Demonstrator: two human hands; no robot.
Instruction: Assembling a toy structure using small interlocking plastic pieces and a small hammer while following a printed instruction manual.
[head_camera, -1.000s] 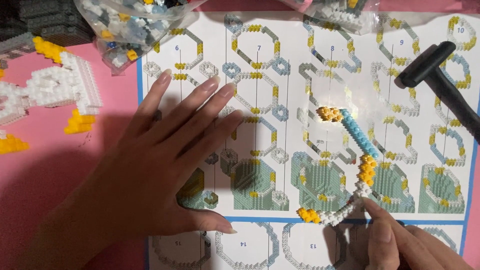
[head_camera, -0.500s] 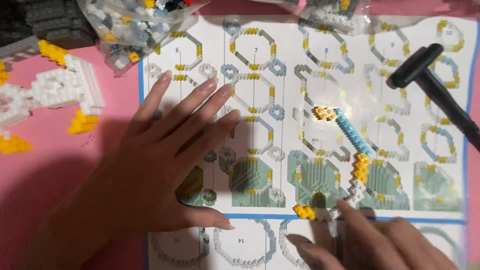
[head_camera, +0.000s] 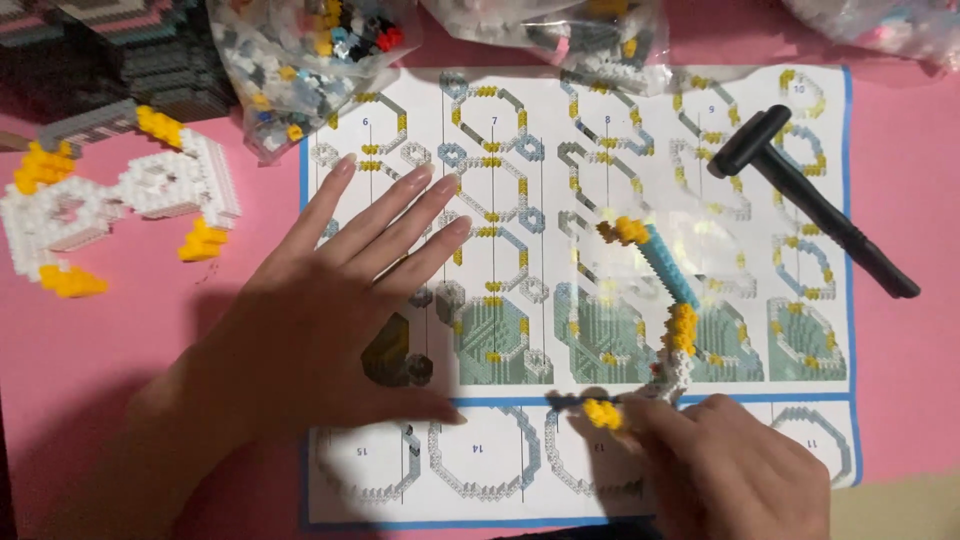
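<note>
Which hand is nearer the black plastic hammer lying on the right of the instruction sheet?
Right. The right hand sits below and slightly left of the black plastic hammer; the left hand lies flat far across the instruction sheet.

Left hand (head_camera: 330, 300) lay flat, fingers spread, palm down on the instruction sheet (head_camera: 500, 130) spread over the pink table (head_camera: 120, 340). Right hand (head_camera: 730, 470) sat at the sheet's lower edge, fingertips pinching the bottom end of a thin curved brick strip (head_camera: 670, 300) in yellow, blue and white. Black hammer (head_camera: 810, 200) rested on the sheet's right side. White-and-yellow brick build (head_camera: 120, 200) lay left of the sheet. Clear bags of loose bricks (head_camera: 300, 50) lined the top.
</note>
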